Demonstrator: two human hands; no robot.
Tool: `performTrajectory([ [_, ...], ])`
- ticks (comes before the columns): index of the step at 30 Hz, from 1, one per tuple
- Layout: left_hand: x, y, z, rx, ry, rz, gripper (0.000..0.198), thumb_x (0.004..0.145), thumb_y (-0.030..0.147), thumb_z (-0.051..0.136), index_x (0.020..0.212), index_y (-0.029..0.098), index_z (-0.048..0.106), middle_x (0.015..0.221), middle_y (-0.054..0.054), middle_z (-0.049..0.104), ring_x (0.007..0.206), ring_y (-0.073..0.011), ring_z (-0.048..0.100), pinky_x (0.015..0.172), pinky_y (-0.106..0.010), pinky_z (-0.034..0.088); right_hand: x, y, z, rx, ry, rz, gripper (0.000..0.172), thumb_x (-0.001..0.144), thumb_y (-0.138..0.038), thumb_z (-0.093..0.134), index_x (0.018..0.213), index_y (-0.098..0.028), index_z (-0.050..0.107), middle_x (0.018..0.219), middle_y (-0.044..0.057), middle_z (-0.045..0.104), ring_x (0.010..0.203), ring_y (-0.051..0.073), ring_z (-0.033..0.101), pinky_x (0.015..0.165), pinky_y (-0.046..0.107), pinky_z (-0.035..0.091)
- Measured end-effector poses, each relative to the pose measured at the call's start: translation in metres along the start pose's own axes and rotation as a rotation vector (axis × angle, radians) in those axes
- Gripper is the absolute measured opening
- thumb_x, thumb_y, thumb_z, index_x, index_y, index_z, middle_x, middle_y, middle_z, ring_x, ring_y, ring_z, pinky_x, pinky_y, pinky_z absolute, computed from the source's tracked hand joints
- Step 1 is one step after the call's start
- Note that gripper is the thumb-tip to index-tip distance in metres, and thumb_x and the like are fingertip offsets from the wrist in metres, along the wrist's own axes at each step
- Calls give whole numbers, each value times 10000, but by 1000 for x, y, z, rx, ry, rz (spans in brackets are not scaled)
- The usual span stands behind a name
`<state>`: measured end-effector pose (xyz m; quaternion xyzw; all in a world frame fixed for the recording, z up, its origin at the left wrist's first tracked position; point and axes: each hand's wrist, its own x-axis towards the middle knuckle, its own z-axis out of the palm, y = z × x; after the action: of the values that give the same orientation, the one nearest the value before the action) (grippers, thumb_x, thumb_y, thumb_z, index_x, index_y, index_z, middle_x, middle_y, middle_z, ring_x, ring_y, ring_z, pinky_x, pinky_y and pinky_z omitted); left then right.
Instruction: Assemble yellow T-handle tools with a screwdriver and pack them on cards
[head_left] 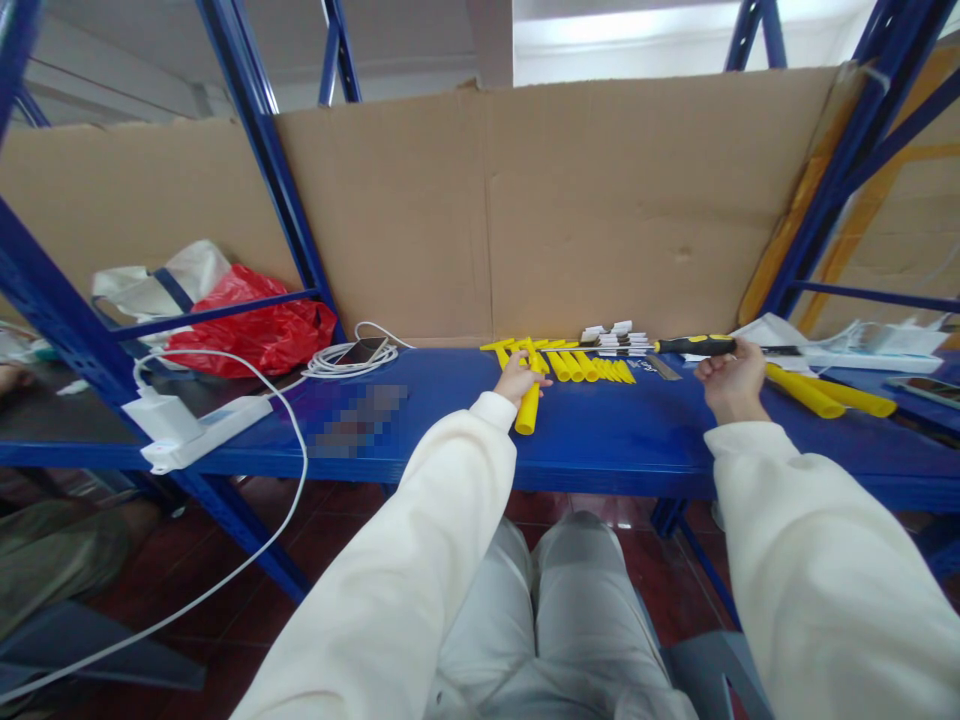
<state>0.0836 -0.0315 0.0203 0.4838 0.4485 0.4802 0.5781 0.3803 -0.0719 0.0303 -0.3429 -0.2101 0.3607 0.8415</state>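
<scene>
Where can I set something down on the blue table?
The blue table is bare in front of the row of yellow parts, between the yellow handle in the left hand and the right hand; also between the coiled cable and the left hand. It's crowded past the right hand, with two yellow tubes and a power strip.
</scene>
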Motion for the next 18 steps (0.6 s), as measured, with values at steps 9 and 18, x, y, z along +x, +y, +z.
performTrajectory([
  [9,-1,1,1,10,3,-1,906,721,-61,686,1526,259,420,1280,-117,707,862,-203,785,485,-164,486,-20,-5,16,-95,169,-20,351,1101,-259,469,757,-235,403,534,-83,334,418,82,313,373,166,265],
  [18,-3,1,1,15,-14,5,925,703,-30,739,1519,269,423,1286,-116,700,871,-213,786,506,-173,503,-13,-4,14,-84,226,15,341,1078,-211,434,741,-241,390,529,-84,335,396,80,286,350,174,230],
])
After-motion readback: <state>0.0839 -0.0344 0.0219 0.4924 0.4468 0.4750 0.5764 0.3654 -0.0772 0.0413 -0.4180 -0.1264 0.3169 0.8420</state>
